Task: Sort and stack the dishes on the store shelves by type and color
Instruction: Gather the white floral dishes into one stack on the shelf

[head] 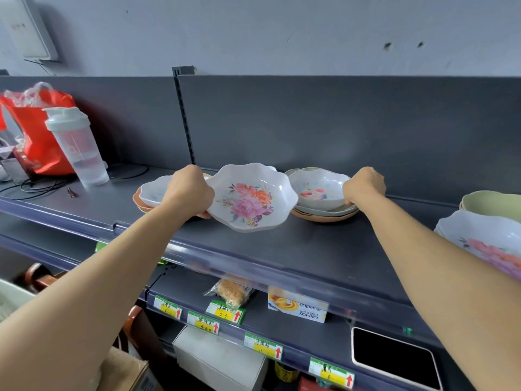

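My left hand [188,190] grips the left rim of a white scalloped dish with pink and orange flowers [251,197], held tilted just above the dark shelf [324,249]. Behind that hand a small white bowl [152,193] sits on an orange plate [138,203]. My right hand [363,186] grips the right edge of a stack: a small floral white bowl [317,190] on top of pale plates and an orange plate [324,217]. At the far right a second floral dish [485,238] lies in front of green bowls [493,203].
A clear shaker bottle [77,148], a red bag [36,134] and black cables [39,186] occupy the shelf's left end. Lower shelves carry price tags [225,313], a snack packet [232,292], boxes and a black-screened device [394,358].
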Motion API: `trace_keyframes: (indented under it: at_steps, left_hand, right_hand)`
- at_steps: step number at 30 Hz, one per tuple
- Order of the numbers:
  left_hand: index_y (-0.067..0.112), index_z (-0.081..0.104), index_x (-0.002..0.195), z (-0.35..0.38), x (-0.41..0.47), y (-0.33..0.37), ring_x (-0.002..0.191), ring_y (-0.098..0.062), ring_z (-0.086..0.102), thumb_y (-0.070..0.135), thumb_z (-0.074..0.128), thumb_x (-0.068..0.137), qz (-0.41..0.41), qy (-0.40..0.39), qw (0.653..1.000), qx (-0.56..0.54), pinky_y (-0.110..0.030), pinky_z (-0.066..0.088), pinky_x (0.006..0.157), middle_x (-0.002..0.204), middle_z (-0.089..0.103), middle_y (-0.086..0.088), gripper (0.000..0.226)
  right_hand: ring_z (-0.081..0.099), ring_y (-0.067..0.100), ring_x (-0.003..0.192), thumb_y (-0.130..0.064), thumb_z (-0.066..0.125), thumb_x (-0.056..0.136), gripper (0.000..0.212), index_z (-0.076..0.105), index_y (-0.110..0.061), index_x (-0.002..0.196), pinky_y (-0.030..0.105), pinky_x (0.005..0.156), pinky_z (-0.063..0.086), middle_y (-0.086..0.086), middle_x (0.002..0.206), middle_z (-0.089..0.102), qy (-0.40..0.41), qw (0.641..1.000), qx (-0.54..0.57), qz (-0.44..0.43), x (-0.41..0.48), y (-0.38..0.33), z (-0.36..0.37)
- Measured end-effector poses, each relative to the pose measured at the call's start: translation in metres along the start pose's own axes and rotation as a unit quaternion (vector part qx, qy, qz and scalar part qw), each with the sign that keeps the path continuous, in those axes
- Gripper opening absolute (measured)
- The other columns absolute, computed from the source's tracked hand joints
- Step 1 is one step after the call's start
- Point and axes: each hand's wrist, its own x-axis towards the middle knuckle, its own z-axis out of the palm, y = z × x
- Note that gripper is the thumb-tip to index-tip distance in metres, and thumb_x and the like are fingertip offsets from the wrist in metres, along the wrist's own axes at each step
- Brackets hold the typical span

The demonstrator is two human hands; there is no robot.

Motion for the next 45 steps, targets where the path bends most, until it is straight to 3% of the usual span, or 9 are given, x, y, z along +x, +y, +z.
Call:
trace_keyframes:
  at_steps: [6, 11, 18, 23, 27, 30, 33, 38, 45]
  left_hand:
    - [0.007, 0.04, 0.061, 0.007, 0.002, 0.022, 0.078, -0.041, 0.072, -0.003, 0.043, 0.079, 0.045, -0.014, 0.998, -0.031, -0.032, 0.049, 0.061, 0.069, 0.059, -0.016, 0.021]
    - [0.007, 0.042, 0.066, 0.028, 0.0, 0.065, 0.06, -0.033, 0.066, -0.001, 0.043, 0.081, 0.101, -0.056, 0.993, -0.037, -0.024, 0.042, 0.056, 0.065, 0.057, -0.013, 0.017]
    - [0.006, 0.044, 0.071, 0.072, -0.037, 0.161, 0.04, -0.022, 0.058, -0.003, 0.039, 0.082, 0.231, -0.134, 0.961, -0.074, -0.014, 0.032, 0.033, 0.064, 0.059, -0.014, 0.016]
    - [0.009, 0.031, 0.058, 0.098, -0.082, 0.222, 0.061, -0.036, 0.067, -0.006, 0.037, 0.083, 0.285, -0.205, 0.93, -0.112, -0.011, 0.027, 0.026, 0.059, 0.046, -0.008, 0.029]
    - [0.012, 0.027, 0.057, 0.117, -0.11, 0.25, 0.058, -0.036, 0.067, -0.004, 0.035, 0.082, 0.313, -0.249, 0.91, -0.11, -0.012, 0.029, 0.032, 0.051, 0.043, -0.005, 0.03]
    - [0.012, 0.029, 0.058, 0.13, -0.123, 0.26, 0.043, -0.026, 0.06, -0.003, 0.031, 0.082, 0.316, -0.267, 0.906, -0.092, -0.007, 0.024, 0.03, 0.03, 0.045, -0.002, 0.028]
    - [0.011, 0.03, 0.057, 0.139, -0.129, 0.263, 0.038, -0.022, 0.054, -0.003, 0.03, 0.082, 0.313, -0.267, 0.908, -0.078, -0.005, 0.023, 0.028, 0.033, 0.051, -0.005, 0.029]
    - [0.01, 0.03, 0.056, 0.147, -0.13, 0.258, 0.036, -0.021, 0.049, 0.0, 0.036, 0.084, 0.284, -0.261, 0.92, -0.074, -0.01, 0.028, 0.032, 0.043, 0.052, -0.007, 0.03]
    - [0.007, 0.048, 0.072, 0.146, -0.124, 0.241, 0.053, -0.026, 0.047, 0.015, 0.048, 0.092, 0.255, -0.264, 0.926, -0.09, -0.028, 0.046, 0.063, 0.066, 0.054, -0.014, 0.021]
  right_hand:
    - [0.05, 0.029, 0.081, 0.009, 0.052, 0.081, 0.03, 0.037, -0.008, 0.062, 0.029, 0.066, 0.042, 0.017, 0.101, 0.059, 0.11, 0.991, 0.082, 0.0, 0.001, 0.002, -0.034]
    - [0.06, 0.035, 0.109, 0.006, 0.053, 0.088, 0.021, 0.059, 0.004, 0.108, 0.029, 0.07, 0.044, 0.019, 0.123, 0.059, 0.209, 0.971, 0.113, 0.012, -0.009, 0.015, -0.096]
    - [0.062, 0.032, 0.109, 0.004, 0.054, 0.09, 0.021, 0.058, 0.002, 0.111, 0.026, 0.067, 0.044, 0.017, 0.123, 0.061, 0.325, 0.939, 0.096, 0.066, -0.03, 0.075, -0.18]
    - [0.062, 0.032, 0.107, 0.002, 0.054, 0.09, 0.021, 0.059, 0.003, 0.111, 0.026, 0.065, 0.044, 0.017, 0.12, 0.062, 0.387, 0.912, 0.079, 0.108, -0.046, 0.123, -0.227]
    - [0.062, 0.031, 0.095, 0.0, 0.058, 0.088, 0.008, 0.055, -0.005, 0.082, 0.024, 0.048, 0.037, 0.018, 0.105, 0.061, 0.383, 0.914, 0.056, 0.12, -0.055, 0.152, -0.257]
    - [0.056, 0.026, 0.077, 0.002, 0.059, 0.082, 0.035, 0.037, -0.012, 0.06, 0.019, 0.027, 0.03, 0.012, 0.084, 0.053, 0.368, 0.921, 0.049, 0.116, -0.059, 0.166, -0.268]
    - [0.06, 0.028, 0.078, 0.005, 0.057, 0.078, 0.008, 0.056, -0.003, 0.077, 0.02, 0.037, 0.031, 0.016, 0.089, 0.064, 0.342, 0.932, 0.033, 0.113, -0.062, 0.17, -0.267]
    - [0.061, 0.028, 0.07, 0.006, 0.044, 0.068, 0.03, 0.066, 0.01, 0.088, 0.024, 0.051, 0.041, 0.023, 0.086, 0.069, 0.283, 0.952, 0.045, 0.106, -0.063, 0.175, -0.251]
    - [0.048, 0.025, 0.049, 0.004, 0.039, 0.074, 0.014, 0.05, -0.003, 0.067, 0.022, 0.045, 0.033, 0.014, 0.058, 0.055, 0.196, 0.977, 0.02, 0.086, -0.071, 0.173, -0.232]
